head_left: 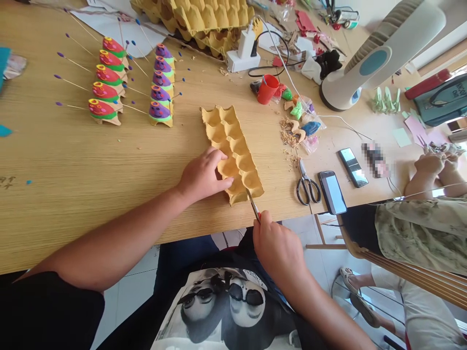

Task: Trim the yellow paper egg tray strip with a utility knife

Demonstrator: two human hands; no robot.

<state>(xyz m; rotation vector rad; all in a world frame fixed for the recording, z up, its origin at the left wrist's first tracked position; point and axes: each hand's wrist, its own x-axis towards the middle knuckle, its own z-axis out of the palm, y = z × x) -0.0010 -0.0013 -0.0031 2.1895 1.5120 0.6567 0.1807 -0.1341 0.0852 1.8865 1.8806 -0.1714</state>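
A yellow egg carton piece (239,146), two rows of cups wide, lies on the wooden table in front of me. My left hand (205,172) grips its left edge, with thumb and fingers over the cups. My right hand (279,243) is closed around a knife (254,205) with a thin blade and a bit of red near the grip; the rest of its handle is hidden in the fist. The blade tip touches the carton's near end, between the two rows. Black-handled scissors (308,187) lie on the table to the right.
Painted carton figures with stick feelers, one red-green row (105,82) and one purple row (160,87), stand at left. Stacked egg trays (207,19), a power strip (242,61), a red cup (268,89), a white fan (375,58) and phones (332,192) are around. A co-worker sits at right.
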